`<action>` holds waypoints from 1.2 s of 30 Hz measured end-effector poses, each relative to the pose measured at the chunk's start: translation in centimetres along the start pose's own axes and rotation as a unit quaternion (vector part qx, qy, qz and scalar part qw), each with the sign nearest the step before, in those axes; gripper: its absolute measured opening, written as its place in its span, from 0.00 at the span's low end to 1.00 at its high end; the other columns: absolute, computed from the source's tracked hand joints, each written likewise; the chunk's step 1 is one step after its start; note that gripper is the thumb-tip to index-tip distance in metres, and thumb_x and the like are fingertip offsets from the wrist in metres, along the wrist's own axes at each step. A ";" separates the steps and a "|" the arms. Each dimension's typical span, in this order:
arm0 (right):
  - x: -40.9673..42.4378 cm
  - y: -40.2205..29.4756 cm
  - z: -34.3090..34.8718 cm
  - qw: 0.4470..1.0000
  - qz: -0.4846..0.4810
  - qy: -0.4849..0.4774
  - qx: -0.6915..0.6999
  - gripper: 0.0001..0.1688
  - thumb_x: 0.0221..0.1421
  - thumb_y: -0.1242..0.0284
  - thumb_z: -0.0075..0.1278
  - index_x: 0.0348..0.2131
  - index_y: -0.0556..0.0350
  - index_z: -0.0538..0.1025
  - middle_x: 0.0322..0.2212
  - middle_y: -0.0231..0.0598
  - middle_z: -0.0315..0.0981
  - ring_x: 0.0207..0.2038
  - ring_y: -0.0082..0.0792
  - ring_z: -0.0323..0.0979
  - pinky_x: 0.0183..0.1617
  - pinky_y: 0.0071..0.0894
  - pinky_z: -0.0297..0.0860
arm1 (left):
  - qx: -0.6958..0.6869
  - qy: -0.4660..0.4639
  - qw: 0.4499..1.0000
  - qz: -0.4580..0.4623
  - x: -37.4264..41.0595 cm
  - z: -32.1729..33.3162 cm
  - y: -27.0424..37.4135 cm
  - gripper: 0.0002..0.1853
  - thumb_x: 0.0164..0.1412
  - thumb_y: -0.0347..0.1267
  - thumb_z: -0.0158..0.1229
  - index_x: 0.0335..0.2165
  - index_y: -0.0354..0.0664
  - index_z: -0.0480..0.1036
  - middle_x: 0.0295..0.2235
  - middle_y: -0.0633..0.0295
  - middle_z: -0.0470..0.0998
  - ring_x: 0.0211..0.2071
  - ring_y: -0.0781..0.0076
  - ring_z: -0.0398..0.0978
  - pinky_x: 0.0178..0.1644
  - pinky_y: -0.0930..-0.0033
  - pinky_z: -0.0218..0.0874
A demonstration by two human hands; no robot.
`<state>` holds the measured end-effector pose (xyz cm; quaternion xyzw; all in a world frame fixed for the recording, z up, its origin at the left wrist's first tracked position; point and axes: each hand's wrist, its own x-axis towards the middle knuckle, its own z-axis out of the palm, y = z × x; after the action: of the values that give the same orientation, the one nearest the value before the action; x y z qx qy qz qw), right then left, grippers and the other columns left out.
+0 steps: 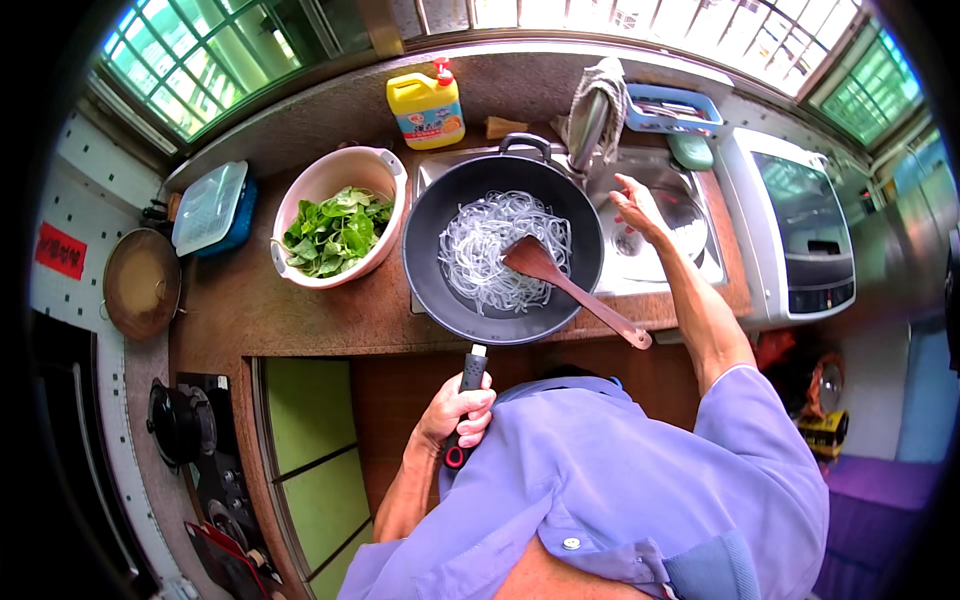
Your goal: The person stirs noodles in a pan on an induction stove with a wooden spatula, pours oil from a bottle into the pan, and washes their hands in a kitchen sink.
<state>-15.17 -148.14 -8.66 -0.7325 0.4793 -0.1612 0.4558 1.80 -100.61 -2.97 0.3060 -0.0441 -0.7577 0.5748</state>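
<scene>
My left hand (461,414) grips the black handle (474,369) of a dark wok (510,174) that rests over the left part of the sink area. Translucent noodles (476,255) lie heaped in the wok. A wooden spatula (574,289) has its blade on the noodles and its handle across the wok's right rim. Over the stainless steel sink (637,279), my right hand (636,206) is held out with fingers apart and nothing in it. Just beyond that hand stands the faucet (589,139), with a grey cloth (611,82) draped over it.
Left of the wok, a pink-white basin (300,180) holds leafy greens (341,232). Behind stands a yellow detergent jug (427,112). A blue basket (660,124) and a white washing machine (750,225) are at right. At left are a lidded container (214,202), another pan (142,285) and a black pot (174,424).
</scene>
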 end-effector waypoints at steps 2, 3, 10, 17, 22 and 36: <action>5.1 2.2 -0.7 0.986 -0.116 0.061 -0.104 0.35 0.63 0.65 0.55 0.65 0.55 0.65 0.39 0.50 0.76 0.36 0.45 0.78 0.36 0.44 0.74 | 0.006 0.000 1.000 0.007 2.1 0.6 0.0 0.10 0.65 0.26 0.58 0.39 0.41 0.63 0.19 0.66 0.62 0.11 0.82 0.58 0.09 0.75 0.53; 7.1 3.4 -0.5 0.969 -0.171 0.083 -0.158 0.35 0.62 0.65 0.56 0.64 0.57 0.66 0.40 0.55 0.77 0.40 0.52 0.79 0.43 0.50 0.75 | 0.001 0.004 1.000 0.009 2.9 0.8 -0.3 0.10 0.65 0.26 0.58 0.39 0.41 0.63 0.19 0.67 0.62 0.11 0.82 0.58 0.09 0.76 0.53; 10.6 2.8 0.1 0.927 -0.309 0.119 -0.176 0.17 0.65 0.63 0.53 0.33 0.60 0.80 0.26 0.56 0.79 0.31 0.58 0.78 0.36 0.50 0.72 | -0.029 0.042 0.998 0.044 6.2 2.7 -1.3 0.11 0.66 0.28 0.59 0.35 0.42 0.61 0.20 0.66 0.64 0.12 0.82 0.59 0.11 0.76 0.55; 10.3 5.4 -0.7 0.957 -0.270 0.040 -0.097 0.18 0.65 0.63 0.56 0.29 0.60 0.80 0.17 0.33 0.75 0.19 0.21 0.74 0.26 0.28 0.70 | -0.023 0.042 0.998 0.051 7.9 3.0 -1.0 0.10 0.65 0.27 0.58 0.35 0.42 0.62 0.20 0.67 0.64 0.12 0.81 0.61 0.11 0.74 0.56; 10.3 5.1 -0.7 0.964 -0.247 0.029 -0.096 0.17 0.64 0.63 0.58 0.31 0.60 0.81 0.17 0.31 0.75 0.20 0.21 0.74 0.26 0.28 0.70 | -0.023 0.055 0.997 0.040 7.7 3.1 -0.8 0.09 0.65 0.26 0.58 0.36 0.41 0.63 0.20 0.67 0.63 0.12 0.82 0.59 0.10 0.75 0.54; 9.9 4.4 -0.7 0.977 -0.207 -0.006 -0.049 0.15 0.65 0.65 0.58 0.39 0.61 0.82 0.20 0.29 0.73 0.21 0.19 0.71 0.27 0.25 0.68 | -0.010 0.057 0.998 0.026 5.9 3.0 -1.5 0.08 0.65 0.25 0.57 0.38 0.41 0.64 0.20 0.68 0.62 0.13 0.83 0.58 0.11 0.77 0.54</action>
<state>-13.27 -157.42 -13.92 -0.8386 0.3214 -0.2236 0.3787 -1.87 -106.28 -3.64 0.3415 -0.0111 -0.7243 0.5988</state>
